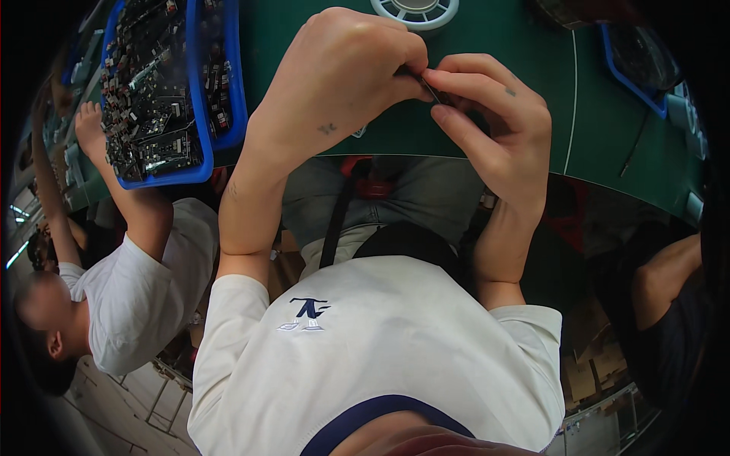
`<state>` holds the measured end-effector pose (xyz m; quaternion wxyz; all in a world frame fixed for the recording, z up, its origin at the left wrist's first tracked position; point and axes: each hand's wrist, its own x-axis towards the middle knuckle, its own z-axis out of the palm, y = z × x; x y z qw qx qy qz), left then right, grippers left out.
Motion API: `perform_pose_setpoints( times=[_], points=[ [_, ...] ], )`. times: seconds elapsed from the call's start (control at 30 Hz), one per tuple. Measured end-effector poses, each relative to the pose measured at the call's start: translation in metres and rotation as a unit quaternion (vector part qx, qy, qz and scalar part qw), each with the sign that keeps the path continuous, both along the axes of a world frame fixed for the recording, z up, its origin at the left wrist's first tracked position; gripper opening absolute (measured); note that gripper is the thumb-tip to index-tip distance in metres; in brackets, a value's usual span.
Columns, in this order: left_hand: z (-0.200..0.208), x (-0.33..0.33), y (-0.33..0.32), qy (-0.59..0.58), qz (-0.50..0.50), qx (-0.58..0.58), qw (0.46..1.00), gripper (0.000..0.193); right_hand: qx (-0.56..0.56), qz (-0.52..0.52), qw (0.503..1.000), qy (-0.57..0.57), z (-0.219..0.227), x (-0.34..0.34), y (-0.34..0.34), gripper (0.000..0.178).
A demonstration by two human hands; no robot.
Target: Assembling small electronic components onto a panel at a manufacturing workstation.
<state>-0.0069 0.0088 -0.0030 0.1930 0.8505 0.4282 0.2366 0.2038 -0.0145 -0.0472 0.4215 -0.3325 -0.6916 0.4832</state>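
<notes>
Both my hands meet over the front edge of the green table (532, 45). My left hand (342, 76) is curled, thumb and fingers pinching one end of a small thin dark part (427, 83). My right hand (498, 121) pinches the same part from the other side with fingertips and thumb. Most of the part is hidden by my fingers, so I cannot tell its kind. My white shirt (380, 349) fills the lower middle of the view.
A blue tray (199, 114) packed with several dark circuit boards sits at the table's left. A white round vented piece (414, 11) lies at the top edge. Another blue tray (635, 64) is at the far right. A co-worker in white (137, 289) sits to my left, and another person's arm (665, 273) shows at right.
</notes>
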Motion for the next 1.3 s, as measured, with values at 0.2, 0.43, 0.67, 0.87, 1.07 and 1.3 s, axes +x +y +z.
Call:
perform_pose_setpoints(
  times=[0.2, 0.43, 0.67, 0.87, 1.07, 1.3],
  points=[
    [-0.003, -0.003, -0.003, -0.009, -0.001, 0.030, 1.000, 0.022, -0.004, -0.063, 0.997, 0.036, 0.001, -0.010, -0.008, 0.029],
    [-0.018, 0.004, -0.028, -0.068, 0.122, 0.170, 0.975, 0.026, -0.225, 0.020, 0.955, 0.194, 0.002, -0.007, 0.005, 0.024],
    [-0.011, -0.005, -0.030, -0.096, 0.067, 0.115, 0.986, 0.024, -0.247, 0.030, 0.935, 0.254, 0.005, -0.014, 0.007, 0.023],
    [-0.013, -0.005, -0.032, -0.157, 0.084, 0.059, 0.982, 0.021, -0.201, -0.044, 0.948, 0.242, -0.003, -0.022, -0.004, 0.025],
    [-0.025, 0.007, -0.036, -0.164, 0.168, 0.118, 0.965, 0.015, -0.079, -0.174, 0.977, 0.095, 0.000, -0.031, -0.022, 0.020],
    [-0.030, 0.010, -0.040, -0.003, 0.159, 0.244, 0.957, 0.015, 0.087, -0.271, 0.957, -0.052, 0.007, -0.045, -0.030, 0.021]
  ],
)
